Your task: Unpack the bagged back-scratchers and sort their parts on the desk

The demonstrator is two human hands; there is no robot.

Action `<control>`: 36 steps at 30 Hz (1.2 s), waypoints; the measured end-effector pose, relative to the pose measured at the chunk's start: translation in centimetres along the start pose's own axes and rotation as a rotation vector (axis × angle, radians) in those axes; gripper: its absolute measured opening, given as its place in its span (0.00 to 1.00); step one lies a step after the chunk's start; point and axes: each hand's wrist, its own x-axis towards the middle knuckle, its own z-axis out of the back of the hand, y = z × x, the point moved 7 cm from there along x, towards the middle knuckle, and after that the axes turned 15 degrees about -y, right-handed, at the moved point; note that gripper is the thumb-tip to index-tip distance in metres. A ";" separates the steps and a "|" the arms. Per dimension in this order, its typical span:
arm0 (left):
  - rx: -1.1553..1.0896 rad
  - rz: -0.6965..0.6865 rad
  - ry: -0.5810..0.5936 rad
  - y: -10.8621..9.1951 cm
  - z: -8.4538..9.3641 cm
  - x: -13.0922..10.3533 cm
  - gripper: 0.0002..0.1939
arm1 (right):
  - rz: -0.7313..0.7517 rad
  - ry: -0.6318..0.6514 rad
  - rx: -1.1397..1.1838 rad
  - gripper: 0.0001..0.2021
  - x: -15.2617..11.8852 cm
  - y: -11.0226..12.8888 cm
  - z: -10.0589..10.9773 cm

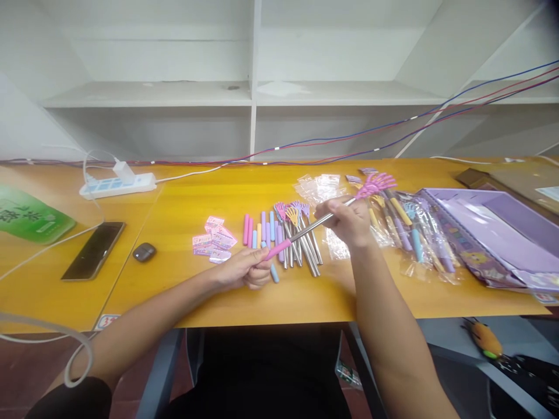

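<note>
The desk (174,203) carries a purple tray (474,256) at its right. Over the middle you hold a pink back scratcher (321,220) slantwise: your left hand (251,269) is closed in a fist round its pink sleeve (279,249), your right hand (349,220) curled round the metal rod (305,230) near the claw (378,183). You seem to be seating that sleeve; the next move calls for a straight, firm push. Nearby lie loose rods (308,251), then short coloured sleeves (263,224).

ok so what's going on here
A person holds a back scratcher, left grip on its pink handle and right grip on the metal rod near the hand-shaped head. On the table, more metal rods with hand-shaped heads lie next to loose coloured handles. Farther right, bagged scratchers lie beside a purple box.
</note>
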 end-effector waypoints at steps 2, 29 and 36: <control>-0.010 0.011 0.014 0.0 -0.1 0.0 0.30 | 0.028 -0.061 0.044 0.32 0.5 0.3 0.8; 1.207 -0.730 -0.864 -6.0 6.3 -1.3 0.13 | -0.230 -0.403 -0.512 0.24 1.6 -3.8 4.4; 1.224 -0.591 -0.819 -3.9 6.8 -0.2 0.27 | -0.125 0.127 -1.206 0.17 -0.6 -7.5 -1.3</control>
